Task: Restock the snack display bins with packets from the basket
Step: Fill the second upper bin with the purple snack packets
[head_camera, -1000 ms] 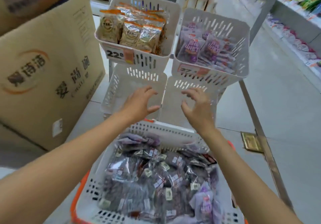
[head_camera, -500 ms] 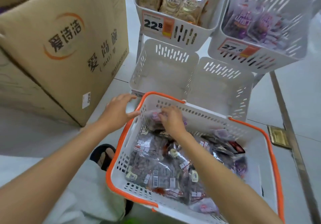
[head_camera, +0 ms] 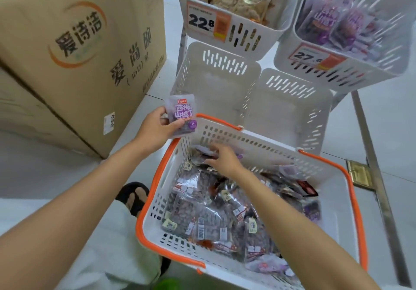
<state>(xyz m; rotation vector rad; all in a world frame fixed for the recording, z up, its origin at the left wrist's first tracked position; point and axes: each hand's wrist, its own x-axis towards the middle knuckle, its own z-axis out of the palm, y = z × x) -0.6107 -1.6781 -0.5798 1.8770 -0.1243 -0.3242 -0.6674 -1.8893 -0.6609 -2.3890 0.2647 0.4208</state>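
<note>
Here the white basket (head_camera: 258,145) with its orange rim sits on the floor in front of the person, and everything else is placed from it. Over the basket's far-left corner, the left hand (head_camera: 155,130) pinches a purple packet (head_camera: 182,115) between thumb and fingers, holding it upright with the printed face toward the camera, its lower edge just above the rim. Inside the basket, near its far wall, the right hand (head_camera: 225,160) lies on the heaped packets (head_camera: 202,211), fingers reaching toward the left; whether they have closed on a packet cannot be told. The heap of dark, clear-fronted packets covers most of the basket's floor.

Just beyond the basket's far wall stand two white slotted bins side by side, the left lower bin (head_camera: 216,82) and the right lower bin (head_camera: 288,109), their pale floors showing. Above and beyond those, the upper bin tagged 22.8 (head_camera: 247,40) holds tan packets, and the upper bin tagged 27.6 (head_camera: 337,76) holds purple ones. To the basket's left a large cardboard box (head_camera: 90,53) stands on the floor, and a foot in a black sandal (head_camera: 134,196) is just beside the basket's left wall.
</note>
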